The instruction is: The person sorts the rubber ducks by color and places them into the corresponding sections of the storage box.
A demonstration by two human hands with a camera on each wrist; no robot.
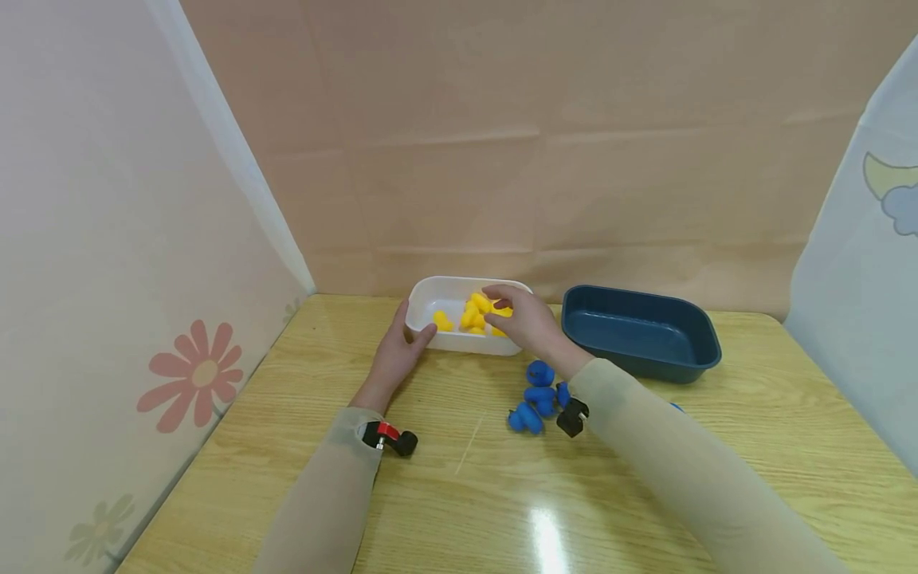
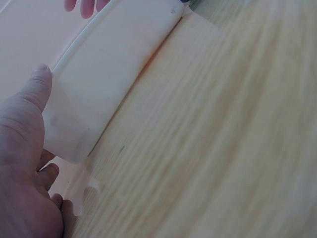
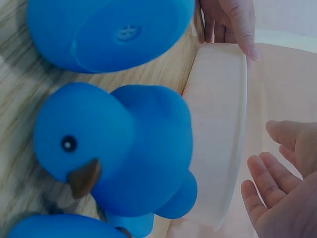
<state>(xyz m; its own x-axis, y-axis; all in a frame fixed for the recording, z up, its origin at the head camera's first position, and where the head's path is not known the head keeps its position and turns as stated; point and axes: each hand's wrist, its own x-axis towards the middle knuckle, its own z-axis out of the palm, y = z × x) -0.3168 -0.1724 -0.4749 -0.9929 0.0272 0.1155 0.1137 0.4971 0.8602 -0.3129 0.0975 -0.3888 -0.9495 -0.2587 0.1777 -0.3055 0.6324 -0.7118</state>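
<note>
A white plastic tub (image 1: 459, 344) stands at the back of the table with several small yellow rubber ducks (image 1: 473, 315) in it. My left hand (image 1: 398, 348) grips the tub's left end; in the left wrist view the thumb lies over the rim and the fingers go round the outside wall. Over the tub's right part hovers my right hand (image 1: 529, 320), its thumb and fingers spread apart. The right wrist view shows nothing between those fingers. Several blue rubber ducks (image 3: 153, 144) lie on the table in front of the tub, partly under my right forearm.
A dark blue tub (image 1: 638, 363) stands to the right of the white one, behind my right sleeve. Part of another blue thing (image 1: 676, 407) shows beyond that sleeve. A brown paper-like backdrop (image 1: 545, 159) rises behind the table (image 1: 430, 494), with pale sheets at both sides.
</note>
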